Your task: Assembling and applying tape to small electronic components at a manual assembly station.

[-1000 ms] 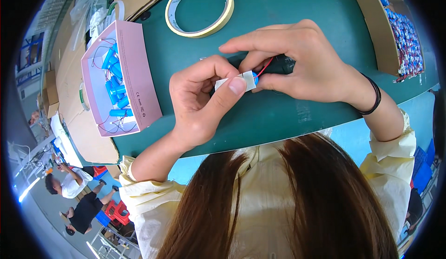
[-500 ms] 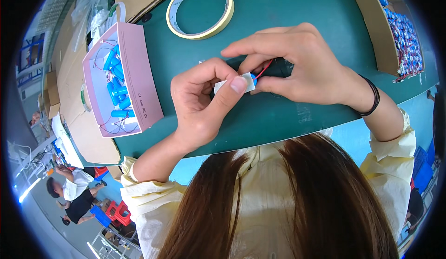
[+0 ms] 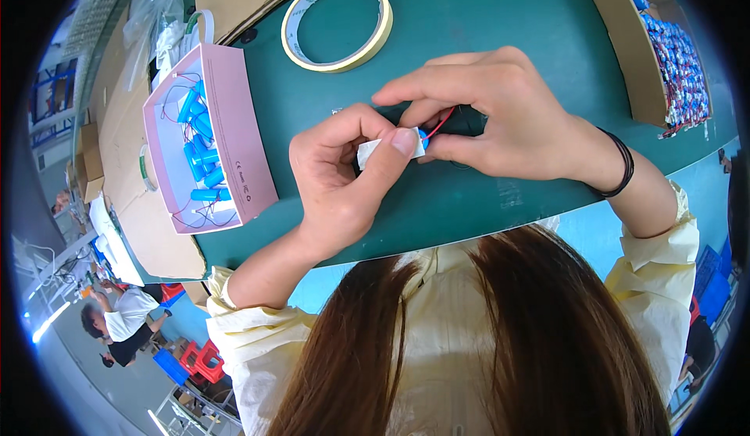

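My left hand (image 3: pixel 334 176) is closed, its thumb pressing a pale strip of masking tape (image 3: pixel 369 154) against a small blue cylindrical battery (image 3: pixel 424 137). Most of the battery is hidden under the tape and my fingers. From its right end a red wire (image 3: pixel 443 123) runs up into my right hand (image 3: pixel 512 116). That hand pinches the wired end of the battery between thumb and fingers, with the index finger stretched out above. A dark wire shows faintly below its fingers. Both hands meet just above the green tabletop (image 3: pixel 484 217).
At the left a pink box (image 3: pixel 248 131) holds several blue batteries (image 3: pixel 201 155) with wires. A masking tape roll (image 3: pixel 377 39) lies beyond my hands. A cardboard box (image 3: pixel 625 53) packed with wired batteries (image 3: pixel 678 69) stands far right. Flat cardboard (image 3: pixel 168 241) covers the left edge.
Both hands keep their grip with only a slight shift, and the tape strip tilts a little more at its left end. The whole view has moved slightly.
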Demonstrator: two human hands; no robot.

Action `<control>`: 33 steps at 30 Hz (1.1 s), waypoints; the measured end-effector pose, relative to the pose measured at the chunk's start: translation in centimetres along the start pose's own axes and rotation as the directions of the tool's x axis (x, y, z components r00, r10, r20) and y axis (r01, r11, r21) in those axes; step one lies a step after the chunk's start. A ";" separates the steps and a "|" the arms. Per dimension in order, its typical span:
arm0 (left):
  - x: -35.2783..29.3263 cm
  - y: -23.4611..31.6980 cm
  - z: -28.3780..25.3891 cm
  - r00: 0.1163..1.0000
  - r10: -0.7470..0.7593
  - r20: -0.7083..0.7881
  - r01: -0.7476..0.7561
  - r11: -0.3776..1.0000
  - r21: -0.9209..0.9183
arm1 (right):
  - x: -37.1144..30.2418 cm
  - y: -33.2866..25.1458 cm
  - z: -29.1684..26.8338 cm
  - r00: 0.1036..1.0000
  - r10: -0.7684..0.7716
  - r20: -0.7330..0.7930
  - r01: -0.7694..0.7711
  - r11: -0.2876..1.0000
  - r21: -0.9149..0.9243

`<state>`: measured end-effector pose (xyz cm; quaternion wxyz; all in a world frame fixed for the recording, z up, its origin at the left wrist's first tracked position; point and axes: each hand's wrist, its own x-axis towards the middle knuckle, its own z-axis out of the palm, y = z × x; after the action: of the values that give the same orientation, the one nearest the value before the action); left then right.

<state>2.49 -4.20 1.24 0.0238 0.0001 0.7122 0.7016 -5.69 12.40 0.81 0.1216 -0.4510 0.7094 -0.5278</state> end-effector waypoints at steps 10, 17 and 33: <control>-0.4 0.0 0.5 0.996 0.015 -0.090 -0.011 0.999 0.049 | -0.1 -0.1 0.4 0.999 -0.035 -0.024 0.034 0.999 -0.031; -0.7 0.2 1.0 0.986 0.029 -0.163 -0.018 0.998 0.068 | -0.2 -0.3 0.7 0.994 -0.094 -0.059 0.091 0.994 -0.054; -0.9 0.0 0.9 0.989 -0.027 -0.148 0.026 1.000 -0.007 | -0.2 -0.8 0.5 0.997 0.071 -0.022 -0.067 0.986 0.152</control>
<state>3.44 -3.30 1.30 -0.0199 -0.0618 0.7103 0.7009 -4.83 12.23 1.24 0.1641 -0.4084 0.6843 -0.5815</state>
